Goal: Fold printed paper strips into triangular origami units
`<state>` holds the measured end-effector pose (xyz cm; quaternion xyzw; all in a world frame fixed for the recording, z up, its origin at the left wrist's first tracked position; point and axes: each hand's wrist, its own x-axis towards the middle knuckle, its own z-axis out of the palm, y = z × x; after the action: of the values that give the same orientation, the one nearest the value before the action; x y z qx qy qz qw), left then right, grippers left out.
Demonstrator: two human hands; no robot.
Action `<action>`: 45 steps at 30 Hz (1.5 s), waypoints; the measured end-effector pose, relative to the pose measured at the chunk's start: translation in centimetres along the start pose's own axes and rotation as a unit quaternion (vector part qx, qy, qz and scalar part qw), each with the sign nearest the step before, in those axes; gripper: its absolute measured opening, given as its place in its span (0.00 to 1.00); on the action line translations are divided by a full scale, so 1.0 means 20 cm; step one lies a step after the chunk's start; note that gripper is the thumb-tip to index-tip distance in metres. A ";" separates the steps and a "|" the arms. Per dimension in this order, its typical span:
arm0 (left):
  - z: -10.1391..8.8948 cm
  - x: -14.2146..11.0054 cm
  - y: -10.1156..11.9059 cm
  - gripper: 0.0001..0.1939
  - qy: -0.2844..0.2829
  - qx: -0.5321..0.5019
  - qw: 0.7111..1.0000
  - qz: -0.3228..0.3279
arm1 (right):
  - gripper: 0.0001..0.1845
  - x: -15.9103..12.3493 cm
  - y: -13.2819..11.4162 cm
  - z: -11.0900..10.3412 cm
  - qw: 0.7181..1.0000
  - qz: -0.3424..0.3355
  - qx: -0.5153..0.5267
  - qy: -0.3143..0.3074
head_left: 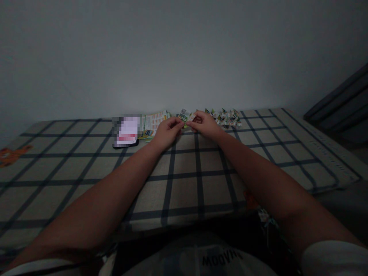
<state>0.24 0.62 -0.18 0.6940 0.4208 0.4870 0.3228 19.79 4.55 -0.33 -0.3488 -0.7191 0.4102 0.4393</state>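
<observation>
Between my two hands is a small printed piece of paper [184, 114], green and white, with a square code near its top. My left hand [169, 130] pinches its left lower side between thumb and fingers. On the other side, my right hand [205, 124] is closed with thumb and forefinger on the paper's right part, which looks folded over. A stack of printed leaflets [156, 120] lies just left of my left hand, partly covered by it. Beyond my right hand sits a pile of small folded paper pieces [228, 118].
A phone [128, 131] with a lit, blurred screen rests left of the leaflets. The checked tablecloth [184, 161] covers the table, which meets a plain wall [184, 57] at the back. Dark slatted furniture [342, 103] stands at the right.
</observation>
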 end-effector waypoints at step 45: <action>0.01 0.03 0.02 0.16 -0.008 -0.281 0.936 -0.211 | 0.07 -0.05 -0.10 -0.02 0.967 -0.162 -0.196 0.018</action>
<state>0.72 1.05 0.31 0.4744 0.4005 0.5005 0.6034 20.25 3.02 1.33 -0.3142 -0.8244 0.1780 0.4358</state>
